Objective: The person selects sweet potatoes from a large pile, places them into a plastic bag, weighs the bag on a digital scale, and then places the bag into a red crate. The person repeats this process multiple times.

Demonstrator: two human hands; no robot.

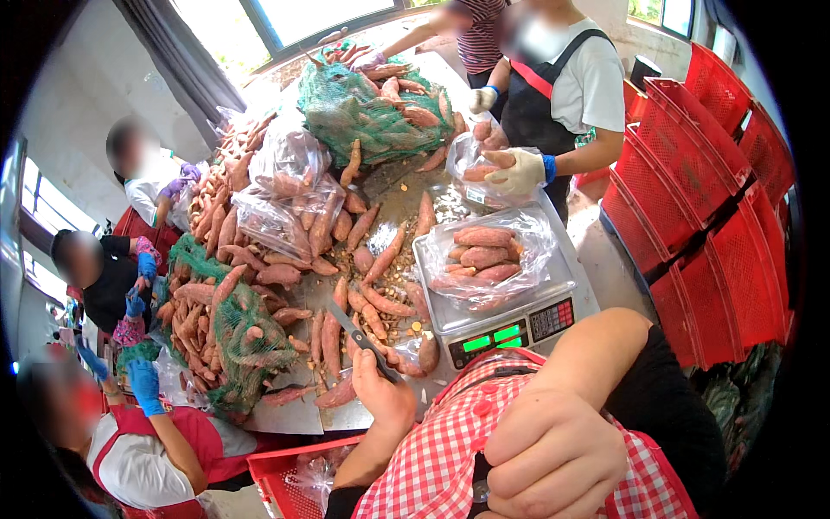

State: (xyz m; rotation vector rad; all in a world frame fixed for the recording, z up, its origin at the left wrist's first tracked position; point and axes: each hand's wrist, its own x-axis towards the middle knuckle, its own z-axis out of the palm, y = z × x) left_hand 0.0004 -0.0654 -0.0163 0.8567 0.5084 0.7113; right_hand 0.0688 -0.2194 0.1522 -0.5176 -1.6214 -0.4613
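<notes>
My left hand (pixel 384 397) grips the dark handle of a kitchen knife (pixel 363 340), its blade pointing away over the table (pixel 285 415). Curled into a fist close to my chest is my right hand (pixel 557 447); its inner side is hidden, so I cannot tell whether it holds anything. Beyond the knife lie loose sweet potatoes (pixel 331 344), among small cut bits. A digital scale (pixel 512 331) with lit green displays stands before me. On its pan rests an open clear plastic bag (pixel 447 285) with several sweet potatoes (pixel 483 257) inside.
Green mesh sacks (pixel 343 110) of sweet potatoes and filled clear bags (pixel 285 162) crowd the table. A gloved co-worker (pixel 551 84) across holds another bag; others work at left. Red plastic crates (pixel 687 175) are stacked at right, and a red crate (pixel 279 470) is below the table edge.
</notes>
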